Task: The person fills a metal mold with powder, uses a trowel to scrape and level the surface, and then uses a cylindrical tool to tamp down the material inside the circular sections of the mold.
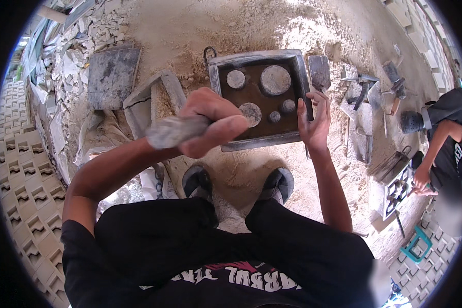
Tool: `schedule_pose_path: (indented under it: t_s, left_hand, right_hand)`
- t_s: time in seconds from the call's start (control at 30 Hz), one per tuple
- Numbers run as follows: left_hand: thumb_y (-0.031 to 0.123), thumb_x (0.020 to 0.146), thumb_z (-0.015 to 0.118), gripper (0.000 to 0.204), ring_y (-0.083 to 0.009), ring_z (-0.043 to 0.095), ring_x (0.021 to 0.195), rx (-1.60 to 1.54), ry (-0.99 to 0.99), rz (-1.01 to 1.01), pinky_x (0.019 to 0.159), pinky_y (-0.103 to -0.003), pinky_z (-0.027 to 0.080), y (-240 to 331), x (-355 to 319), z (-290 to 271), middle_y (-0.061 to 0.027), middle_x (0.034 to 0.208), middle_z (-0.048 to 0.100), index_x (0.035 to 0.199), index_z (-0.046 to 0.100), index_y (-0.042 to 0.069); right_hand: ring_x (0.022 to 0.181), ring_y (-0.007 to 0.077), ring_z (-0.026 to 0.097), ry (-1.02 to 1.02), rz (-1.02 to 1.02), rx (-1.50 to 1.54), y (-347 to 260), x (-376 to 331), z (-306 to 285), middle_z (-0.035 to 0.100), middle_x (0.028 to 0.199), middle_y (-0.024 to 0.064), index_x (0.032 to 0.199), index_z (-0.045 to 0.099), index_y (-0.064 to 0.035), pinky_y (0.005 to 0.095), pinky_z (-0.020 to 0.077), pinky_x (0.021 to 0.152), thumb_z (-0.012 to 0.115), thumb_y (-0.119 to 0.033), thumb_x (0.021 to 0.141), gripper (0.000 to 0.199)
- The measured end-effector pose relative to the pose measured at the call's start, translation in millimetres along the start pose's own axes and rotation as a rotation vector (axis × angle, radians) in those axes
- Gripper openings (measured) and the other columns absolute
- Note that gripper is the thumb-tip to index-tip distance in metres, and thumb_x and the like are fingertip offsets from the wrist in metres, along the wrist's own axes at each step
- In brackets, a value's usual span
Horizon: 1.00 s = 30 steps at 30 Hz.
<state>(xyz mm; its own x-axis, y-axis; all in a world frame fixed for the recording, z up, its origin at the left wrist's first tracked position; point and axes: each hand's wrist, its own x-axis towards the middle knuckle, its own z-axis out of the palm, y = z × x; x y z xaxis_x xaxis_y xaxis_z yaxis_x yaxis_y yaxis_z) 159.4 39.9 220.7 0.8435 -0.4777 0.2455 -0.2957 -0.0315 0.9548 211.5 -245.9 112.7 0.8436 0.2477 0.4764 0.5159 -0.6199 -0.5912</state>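
The left hand (210, 123) has its fingers wrapped tight round a grey, cement-caked tool (175, 131), perhaps a trowel. The right hand (313, 120) clasps the square metal mould's (259, 97) right rim, steadying it on the sandy floor (251, 169) for working.

I see a grey-rimmed square mould (261, 97) with a dark brown inside and pale grey round discs. My left hand (210, 123) grips a grey, dusty tool (172, 131), over tan sand (241, 31). My trousers (231, 241) are black, and the stacked blocks (20, 179) are pale with a stepped pattern.
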Motion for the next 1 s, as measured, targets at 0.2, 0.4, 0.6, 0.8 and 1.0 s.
schedule_pose_path:
  t_s: [0.2, 0.4, 0.6, 0.8, 1.0]
  left_hand:
    - [0.019, 0.093, 0.051, 0.044, -0.0146, 0.033, 0.042, 0.0, 0.008, -0.155, 0.042, -0.032, 0.028, -12.0, -4.3, 16.1, -0.0052, 0.048, 0.033, 0.054, 0.036, 0.003]
    - [0.018, 0.093, 0.051, 0.042, -0.0177, 0.037, 0.043, 0.03, -0.059, -0.054, 0.044, -0.033, 0.033, -20.3, -20.7, 23.7, -0.0068, 0.05, 0.034, 0.056, 0.039, 0.003]
    - [0.02, 0.089, 0.047, 0.039, -0.0251, 0.035, 0.042, 0.096, -0.069, 0.03, 0.043, -0.038, 0.029, -9.3, -6.1, 13.0, -0.0076, 0.05, 0.031, 0.056, 0.034, 0.005]
    - [0.017, 0.09, 0.049, 0.036, -0.0219, 0.038, 0.044, 0.108, -0.023, 0.026, 0.045, -0.037, 0.034, -21.8, 3.2, 0.2, -0.01, 0.051, 0.036, 0.058, 0.04, 0.002]
    - [0.019, 0.093, 0.051, 0.041, -0.0188, 0.035, 0.045, 0.156, 0.049, -0.062, 0.046, -0.035, 0.03, -46.0, 9.3, -25.0, -0.0083, 0.051, 0.035, 0.057, 0.039, 0.003]
  right_hand:
    - [0.098, 0.0367, 0.055, -0.002, 0.043, -0.007, 4.3, 0.8, 1.6, 0.056, 0.102, 0.0195, 0.1, 0.056, 0.0006, 0.0429, 0.0449, 0.086, 0.068, -0.008, 0.084, 0.022]
    - [0.094, 0.0361, 0.057, -0.028, 0.093, 0.076, 2.0, -0.4, 1.2, 0.057, 0.099, 0.0193, 0.099, 0.057, 0.0001, 0.0423, 0.0458, 0.083, 0.066, -0.007, 0.084, 0.018]
    - [0.094, 0.037, 0.058, 0.001, 0.064, 0.049, 2.3, -1.1, 1.5, 0.058, 0.099, 0.0202, 0.095, 0.058, 0.0002, 0.0429, 0.0469, 0.083, 0.065, -0.006, 0.085, 0.014]
    - [0.091, 0.0355, 0.057, -0.005, 0.011, 0.055, 5.0, 0.0, 0.3, 0.057, 0.099, 0.019, 0.094, 0.057, 0.0004, 0.0414, 0.0458, 0.083, 0.065, -0.006, 0.085, 0.013]
    - [0.095, 0.0306, 0.057, -0.035, 0.079, 0.054, -1.8, 2.2, -4.0, 0.057, 0.101, 0.0171, 0.095, 0.059, -0.0004, 0.0375, 0.0463, 0.084, 0.061, -0.013, 0.09, 0.014]
